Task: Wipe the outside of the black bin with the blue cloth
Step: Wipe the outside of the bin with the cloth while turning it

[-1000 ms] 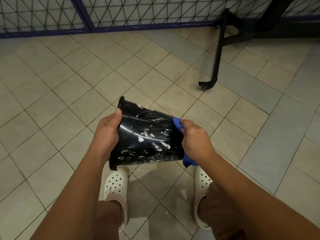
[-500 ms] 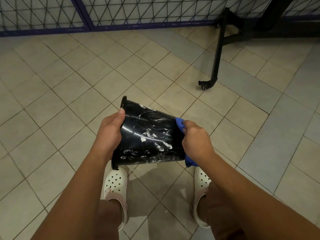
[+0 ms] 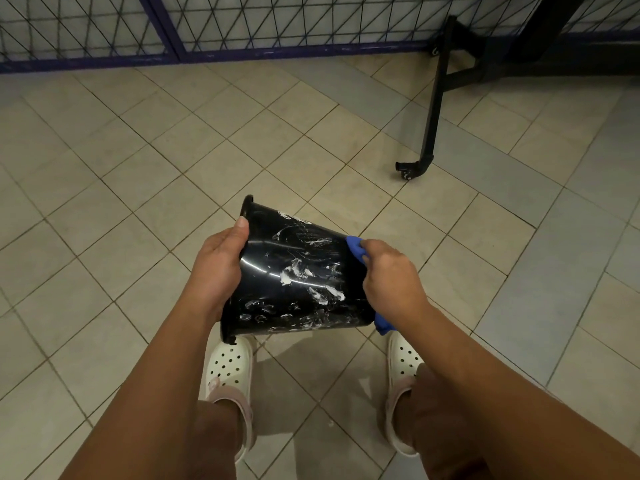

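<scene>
The black bin (image 3: 294, 271) is held on its side above the floor, its rim to the left and its base to the right. White smears cover its shiny outer wall. My left hand (image 3: 216, 268) grips the rim end, with the thumb lying along the wall. My right hand (image 3: 391, 275) holds the blue cloth (image 3: 355, 249) against the base end of the bin. A second bit of the cloth (image 3: 381, 323) sticks out below that hand; the rest is hidden under it.
The floor is beige tile with a grey tiled strip (image 3: 554, 271) on the right. A black metal stand leg with a castor (image 3: 412, 168) stands ahead to the right. A mesh fence with a purple frame (image 3: 242, 36) runs along the far side. White clogs (image 3: 228, 372) are below the bin.
The bin has tipped a little, its rim end rising and shifting slightly right. My right hand with the cloth stays at the base end, moving up slightly.
</scene>
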Available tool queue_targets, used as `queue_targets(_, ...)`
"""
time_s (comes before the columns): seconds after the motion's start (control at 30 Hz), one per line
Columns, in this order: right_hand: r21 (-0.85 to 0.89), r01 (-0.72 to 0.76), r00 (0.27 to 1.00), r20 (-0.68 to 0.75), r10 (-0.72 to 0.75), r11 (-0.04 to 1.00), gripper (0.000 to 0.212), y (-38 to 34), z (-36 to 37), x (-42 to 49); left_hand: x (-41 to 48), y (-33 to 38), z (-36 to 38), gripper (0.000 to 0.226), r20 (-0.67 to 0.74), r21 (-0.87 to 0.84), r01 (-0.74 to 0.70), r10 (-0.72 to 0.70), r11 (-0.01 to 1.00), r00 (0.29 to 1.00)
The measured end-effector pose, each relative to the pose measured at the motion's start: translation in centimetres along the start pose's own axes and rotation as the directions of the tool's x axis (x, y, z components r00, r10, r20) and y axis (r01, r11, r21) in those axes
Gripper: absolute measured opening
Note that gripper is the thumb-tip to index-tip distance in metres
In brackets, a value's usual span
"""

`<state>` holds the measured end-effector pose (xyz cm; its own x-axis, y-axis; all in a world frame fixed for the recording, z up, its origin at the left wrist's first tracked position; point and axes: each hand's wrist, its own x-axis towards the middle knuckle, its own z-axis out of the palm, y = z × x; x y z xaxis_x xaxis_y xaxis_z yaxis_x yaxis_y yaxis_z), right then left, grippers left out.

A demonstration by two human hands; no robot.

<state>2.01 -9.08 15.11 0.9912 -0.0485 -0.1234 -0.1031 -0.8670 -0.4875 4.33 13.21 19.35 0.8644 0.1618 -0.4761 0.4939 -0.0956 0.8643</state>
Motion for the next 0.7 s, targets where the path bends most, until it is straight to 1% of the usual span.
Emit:
queue_targets(0.07,0.003,0.097,0.995,0.009,-0.097,0.995,0.035,-0.15,0.18,0.08,0.26,-0.18,-0.21,0.050,0.012,-0.006,0.026,-0.026,1.000,1.000)
queue_targets(0.1,0.014,0.124,0.992,0.018,-0.124,0.992,0.036,-0.18,0.12,0.26,0.29,-0.17,-0.25,0.051,0.017,-0.006,0.025,-0.025,1.000,1.000)
queue_targets(0.13,0.032,0.133,0.991,0.026,-0.134,0.991,0.036,-0.20,-0.03,0.43,0.24,-0.11,-0.21,0.047,0.025,0.000,0.009,-0.009,1.000,1.000)
queue_targets(0.2,0.054,0.095,0.995,0.035,-0.097,0.994,0.037,-0.19,-0.43,0.68,0.00,0.11,0.01,0.039,0.059,0.010,-0.043,0.042,0.999,0.997)
queue_targets(0.23,0.050,0.046,0.998,0.042,-0.048,0.998,0.037,-0.15,-0.61,0.78,-0.17,0.27,0.21,0.038,0.071,0.015,-0.063,0.062,0.998,0.996)
queue_targets(0.3,0.012,-0.048,0.998,0.047,0.047,0.999,0.033,-0.02,-0.73,0.82,-0.28,0.26,0.34,0.037,0.081,0.017,-0.088,0.087,0.996,0.993)
queue_targets(0.33,-0.017,-0.067,0.997,0.039,0.067,0.998,0.032,-0.02,-0.76,0.71,-0.34,0.24,0.32,0.037,0.078,0.010,-0.091,0.090,0.996,0.993)
queue_targets(0.4,-0.060,-0.060,0.998,0.010,0.061,0.996,0.031,-0.22,-0.75,0.41,-0.31,0.23,0.24,0.037,0.062,-0.002,-0.068,0.068,0.998,0.996)
queue_targets(0.47,-0.063,0.002,1.000,-0.002,-0.003,0.998,0.034,-0.46,-0.53,0.19,-0.23,0.28,0.24,0.037,0.038,-0.011,-0.047,0.047,0.999,0.998)
queue_targets(0.57,0.014,0.113,0.993,0.024,-0.114,0.993,0.038,-0.90,-0.39,0.30,-0.08,0.22,0.44,0.036,0.054,0.001,-0.036,0.036,0.999,0.998)
queue_targets(0.63,0.069,0.114,0.992,0.053,-0.118,0.991,0.037,-0.97,-0.57,0.51,-0.19,0.11,0.61,0.035,0.063,0.024,-0.048,0.047,0.999,0.997)
queue_targets(0.7,0.084,0.042,0.995,0.082,-0.049,0.996,0.036,-0.60,-0.60,0.79,-0.36,0.15,0.63,0.036,0.064,0.043,-0.065,0.062,0.997,0.996)
